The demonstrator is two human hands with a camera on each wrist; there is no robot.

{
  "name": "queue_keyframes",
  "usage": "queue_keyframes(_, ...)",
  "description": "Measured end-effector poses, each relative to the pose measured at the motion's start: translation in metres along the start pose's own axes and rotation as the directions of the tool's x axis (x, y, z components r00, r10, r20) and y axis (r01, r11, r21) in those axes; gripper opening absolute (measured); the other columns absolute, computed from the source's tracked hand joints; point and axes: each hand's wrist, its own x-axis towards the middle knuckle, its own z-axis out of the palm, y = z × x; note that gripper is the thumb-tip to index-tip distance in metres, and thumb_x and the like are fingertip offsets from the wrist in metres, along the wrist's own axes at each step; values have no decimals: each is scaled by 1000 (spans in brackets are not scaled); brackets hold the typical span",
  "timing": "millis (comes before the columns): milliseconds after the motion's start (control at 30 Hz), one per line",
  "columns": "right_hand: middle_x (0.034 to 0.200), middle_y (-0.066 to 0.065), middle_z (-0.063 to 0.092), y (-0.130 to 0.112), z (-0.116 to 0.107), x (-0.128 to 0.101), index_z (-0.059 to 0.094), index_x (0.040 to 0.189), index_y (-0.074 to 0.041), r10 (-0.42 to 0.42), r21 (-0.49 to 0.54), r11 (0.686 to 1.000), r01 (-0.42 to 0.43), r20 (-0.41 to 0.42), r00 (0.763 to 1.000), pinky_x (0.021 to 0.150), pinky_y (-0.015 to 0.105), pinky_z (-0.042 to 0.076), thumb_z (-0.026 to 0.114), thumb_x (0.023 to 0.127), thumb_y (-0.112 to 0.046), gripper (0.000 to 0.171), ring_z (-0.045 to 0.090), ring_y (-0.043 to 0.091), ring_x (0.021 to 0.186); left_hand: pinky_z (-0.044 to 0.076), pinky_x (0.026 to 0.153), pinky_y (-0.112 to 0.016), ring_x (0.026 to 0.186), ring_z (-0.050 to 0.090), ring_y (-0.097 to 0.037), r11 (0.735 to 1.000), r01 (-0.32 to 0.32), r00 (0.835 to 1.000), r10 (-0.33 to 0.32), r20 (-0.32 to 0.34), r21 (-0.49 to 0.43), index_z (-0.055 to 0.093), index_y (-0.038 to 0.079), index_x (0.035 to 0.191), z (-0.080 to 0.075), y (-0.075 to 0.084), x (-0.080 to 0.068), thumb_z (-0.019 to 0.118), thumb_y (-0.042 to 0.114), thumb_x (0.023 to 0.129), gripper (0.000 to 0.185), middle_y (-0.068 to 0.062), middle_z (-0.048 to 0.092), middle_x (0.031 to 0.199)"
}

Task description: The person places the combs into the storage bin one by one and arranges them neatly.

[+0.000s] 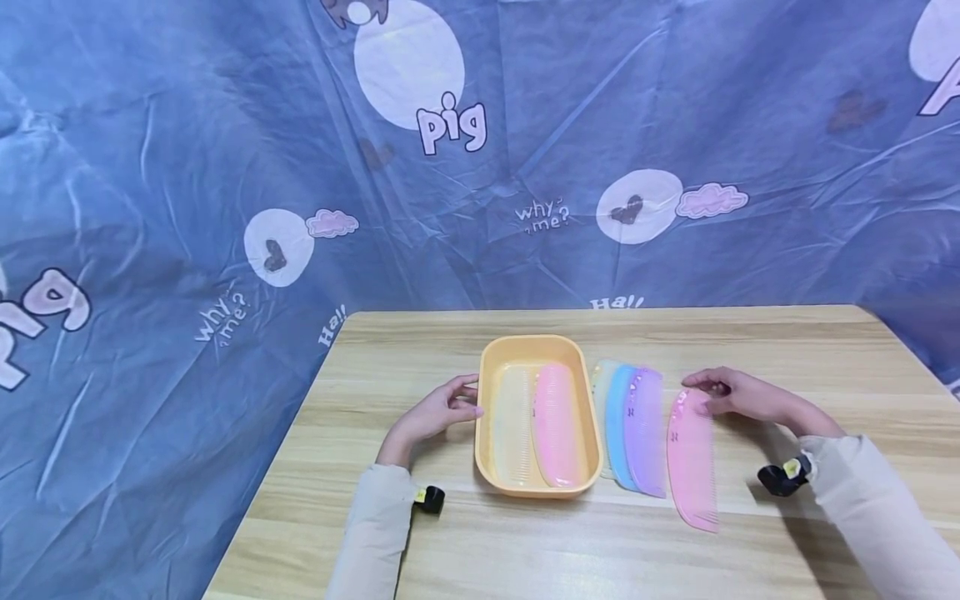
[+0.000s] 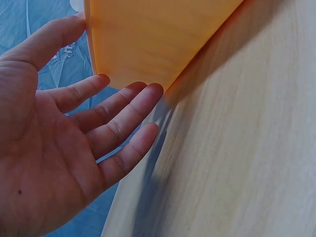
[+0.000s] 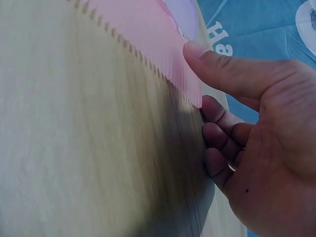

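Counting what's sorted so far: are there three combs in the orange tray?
No, the orange tray holds only two combs, a yellow comb and a pink comb.

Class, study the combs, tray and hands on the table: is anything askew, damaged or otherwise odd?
Nothing is damaged or spilled. Only the pink comb lies apart from the overlapping green, blue and purple combs, with the right hand pinching its far end. The left hand touches the orange tray.
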Motion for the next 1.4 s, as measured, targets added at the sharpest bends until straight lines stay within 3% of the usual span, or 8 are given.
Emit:
queue_keyframes(300,122,24,60,1,-4,-12,59,126,6,-29,-106,994,27,-10,1000,80,18,41,75,82,-19,53,43,-12,100,47,101,-41,117,57,-28,999,24,1000,-25,-5,-27,34,8,149,0,2,0,65,19,93,65,-19,53,134)
queue_keyframes(600,101,2,52,-3,-2,-10,56,132,-5,8,-147,989,-2,38,999,73,25,35,75,81,-24,58,39,4,88,50,97,-35,115,59,-28,997,33,999,-32,15,-65,32,8,149,0,3,-1,65,20,93,66,-19,52,134)
queue_keyframes(867,104,6,51,-7,-2,-8,57,128,-5,61,-128,990,-53,60,996,77,32,32,74,79,-21,54,40,21,94,50,95,-32,114,59,-27,997,26,999,-24,22,-67,31,6,150,0,5,0,64,20,93,67,-22,51,134)
queue_keyframes(1100,104,7,53,-5,-2,-9,58,122,-5,43,-108,993,-37,52,998,78,30,39,76,79,-20,48,43,8,91,50,97,-34,115,59,-28,998,23,999,-21,23,-53,30,5,150,0,6,-1,63,20,94,66,-22,51,135)
queue_keyframes(1233,105,10,54,-2,-1,-9,56,116,3,-1,-37,999,2,30,1000,76,18,42,76,79,-11,45,44,-5,90,50,97,-34,116,59,-29,999,22,999,-21,26,-43,30,5,150,-1,7,-2,63,21,94,67,-23,50,136)
queue_keyframes(1400,104,10,54,-1,-1,-10,50,112,11,-6,74,997,5,20,1000,75,12,42,74,79,-5,43,45,-9,89,50,96,-34,116,58,-28,999,9,1000,-8,25,-47,31,4,149,-1,7,-2,63,20,94,66,-23,51,135)
